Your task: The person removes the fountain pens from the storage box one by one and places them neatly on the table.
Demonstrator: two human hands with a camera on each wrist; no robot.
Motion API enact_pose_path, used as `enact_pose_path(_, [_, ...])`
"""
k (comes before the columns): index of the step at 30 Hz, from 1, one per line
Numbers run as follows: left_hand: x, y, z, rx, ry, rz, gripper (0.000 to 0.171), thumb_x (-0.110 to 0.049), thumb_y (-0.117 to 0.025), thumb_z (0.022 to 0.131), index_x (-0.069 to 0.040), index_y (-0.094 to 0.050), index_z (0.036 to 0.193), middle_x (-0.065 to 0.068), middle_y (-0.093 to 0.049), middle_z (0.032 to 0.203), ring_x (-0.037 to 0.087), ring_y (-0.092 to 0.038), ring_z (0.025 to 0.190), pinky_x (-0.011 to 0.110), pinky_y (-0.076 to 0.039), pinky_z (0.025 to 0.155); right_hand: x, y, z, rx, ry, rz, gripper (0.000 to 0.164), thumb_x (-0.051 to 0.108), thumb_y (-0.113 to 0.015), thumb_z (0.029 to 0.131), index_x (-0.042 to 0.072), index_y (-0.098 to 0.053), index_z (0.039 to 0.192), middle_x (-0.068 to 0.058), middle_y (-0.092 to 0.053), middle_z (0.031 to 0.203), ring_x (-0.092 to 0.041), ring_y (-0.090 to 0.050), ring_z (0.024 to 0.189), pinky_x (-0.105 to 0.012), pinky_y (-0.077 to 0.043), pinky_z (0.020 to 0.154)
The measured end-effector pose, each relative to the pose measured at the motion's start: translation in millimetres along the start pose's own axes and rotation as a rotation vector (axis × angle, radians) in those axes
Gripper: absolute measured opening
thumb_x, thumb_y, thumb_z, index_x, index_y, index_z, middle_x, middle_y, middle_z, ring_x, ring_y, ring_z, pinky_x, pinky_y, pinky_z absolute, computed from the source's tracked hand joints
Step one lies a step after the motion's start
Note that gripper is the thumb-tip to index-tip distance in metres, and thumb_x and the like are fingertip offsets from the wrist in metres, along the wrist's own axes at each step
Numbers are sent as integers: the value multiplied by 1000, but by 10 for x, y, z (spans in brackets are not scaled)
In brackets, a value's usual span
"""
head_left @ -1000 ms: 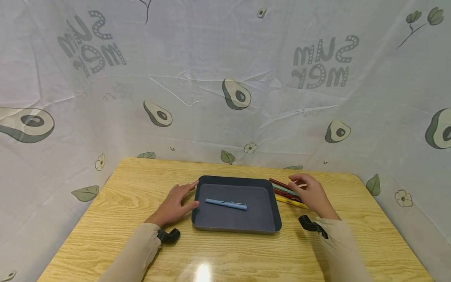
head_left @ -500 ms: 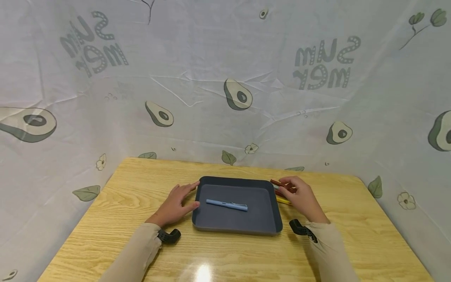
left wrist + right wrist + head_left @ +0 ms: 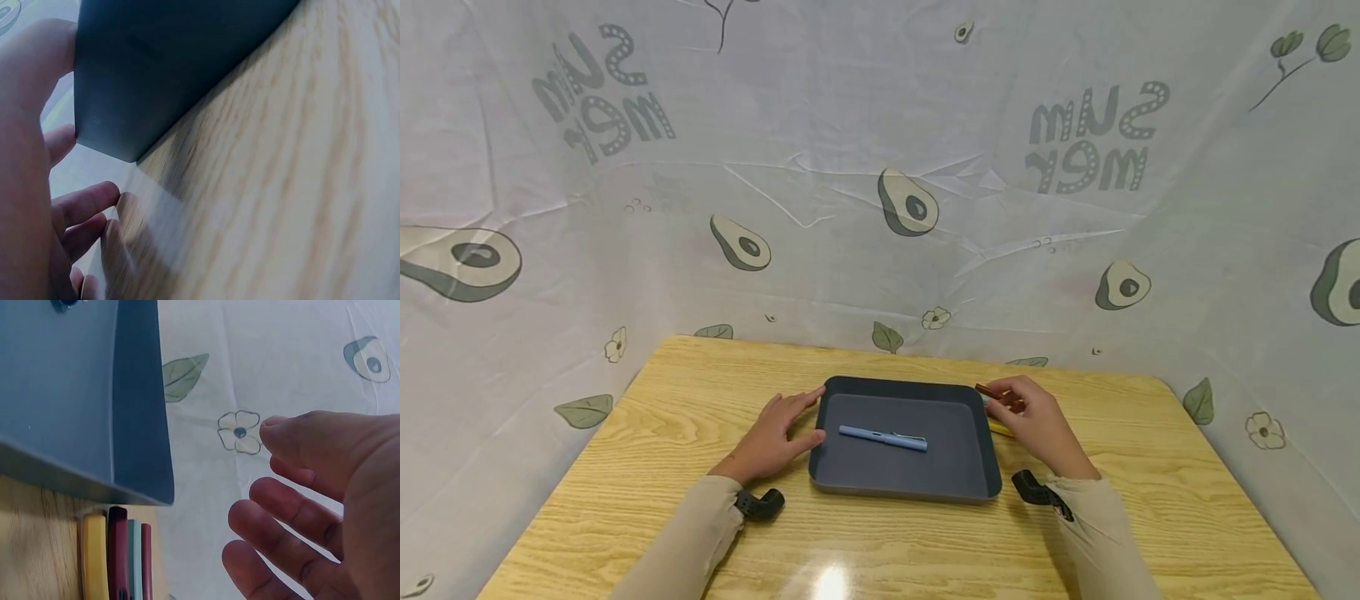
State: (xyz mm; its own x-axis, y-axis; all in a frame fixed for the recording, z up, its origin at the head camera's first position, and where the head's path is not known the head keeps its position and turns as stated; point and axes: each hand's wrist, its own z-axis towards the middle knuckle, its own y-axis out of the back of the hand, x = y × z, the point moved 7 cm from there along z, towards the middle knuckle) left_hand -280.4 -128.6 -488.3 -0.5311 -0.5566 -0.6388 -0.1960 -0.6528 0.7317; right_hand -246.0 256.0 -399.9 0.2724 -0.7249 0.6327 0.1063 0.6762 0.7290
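A dark grey rectangular tray (image 3: 895, 483) lies on the table with a light blue pen (image 3: 883, 437) in it. My left hand (image 3: 771, 437) rests at the tray's left side, thumb and fingertips at its rim, fingers spread. Over the pens on the tray's right is my right hand (image 3: 1033, 421), which partly hides them in the head view. The right wrist view shows a yellow pen (image 3: 95, 556), a dark red pen (image 3: 117, 550), a pale green pen (image 3: 134, 556) and a thin red pen (image 3: 147, 562) side by side. There the right fingers are loosely bent, with nothing between them.
The wooden table (image 3: 880, 550) reaches out on all sides of the tray. Behind it hangs a pale printed cloth (image 3: 820, 267). A black wrist camera sits on each wrist, the left one (image 3: 760, 504) near the tray's front corner.
My right hand has moved left over the pens towards the tray's right edge, covering more of them. The left hand, the tray and the blue pen have stayed in place.
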Motion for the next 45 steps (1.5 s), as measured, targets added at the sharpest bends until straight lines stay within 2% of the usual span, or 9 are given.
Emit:
enact_pose_path(6, [-2,0,-10,2,0,-3,72,-45,-63,102,-21,-34,164,11,-47,159,37,-41,148,63,-9,125,75,-42,5,20,26,11,27,16,-70,101,7,-70,127,-13,-69,121,-22,-67,97,-32,-57,79])
enact_pose_path(18, [-10,13,5,3,16,6,73,-46,-64,102,-23,-33,164,11,-47,158,37,-40,148,62,-9,126,186,-63,18,57,32,24,26,16,-71,100,8,-71,125,-3,-68,112,-17,-64,91,-30,-57,77])
enact_pose_path(23, [-25,27,6,7,17,0,73,-46,-63,102,-24,-33,164,11,-46,159,37,-41,148,62,-9,126,246,-77,37,73,56,18,24,15,-72,99,9,-72,122,-5,-68,116,-16,-64,91,-30,-58,77])
enact_pose_path(29, [-39,33,24,15,23,-10,73,-46,-63,102,-24,-33,164,11,-46,159,37,-40,148,62,-9,126,270,-100,50,92,57,25,24,14,-73,99,9,-72,122,-6,-68,113,-15,-63,88,-31,-58,77])
enact_pose_path(37, [9,44,54,17,20,-9,73,-46,-64,102,-23,-33,164,11,-46,159,36,-41,148,62,-9,126,297,-150,68,105,63,25,25,14,-73,99,8,-72,122,-6,-68,114,-11,-62,87,-29,-56,75])
enact_pose_path(45, [44,52,118,21,7,-6,73,-46,-63,102,-23,-33,164,10,-46,159,35,-43,147,62,-9,126,330,-169,94,100,49,12,25,17,-73,99,8,-72,122,1,-66,108,-9,-61,85,-29,-54,74])
